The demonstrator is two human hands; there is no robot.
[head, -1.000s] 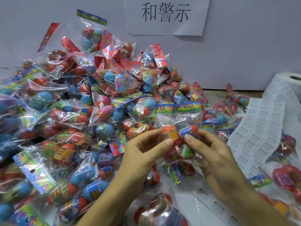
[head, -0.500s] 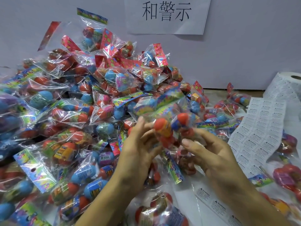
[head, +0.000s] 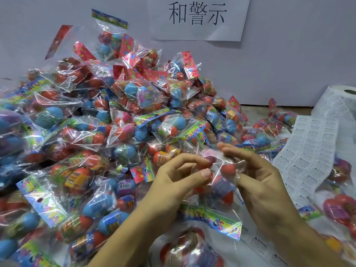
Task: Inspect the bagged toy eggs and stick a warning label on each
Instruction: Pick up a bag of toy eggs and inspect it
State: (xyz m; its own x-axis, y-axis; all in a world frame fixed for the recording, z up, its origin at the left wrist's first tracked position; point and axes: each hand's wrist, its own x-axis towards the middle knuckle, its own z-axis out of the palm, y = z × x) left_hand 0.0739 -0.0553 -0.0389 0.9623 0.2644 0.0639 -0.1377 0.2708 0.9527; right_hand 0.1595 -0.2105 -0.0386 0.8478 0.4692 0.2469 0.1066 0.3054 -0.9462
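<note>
Two hands hold one clear bag (head: 221,182) of toy eggs between them, its printed header card hanging below the fingers. The left hand (head: 173,182) curls its thumb and fingers round the bag's left side. The right hand (head: 258,176) grips the right side, its fingertips (head: 224,149) raised above the plastic. Right of the right fingers lies a label strip (head: 306,160), running back to a roll (head: 339,101). Beyond the fingers rises a pile (head: 115,122) of bagged eggs, then a wall sign (head: 198,16).

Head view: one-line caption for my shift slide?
Both hands, left hand and right hand, grip one bagged toy egg pack before the heap, label sheet alongside.
</note>
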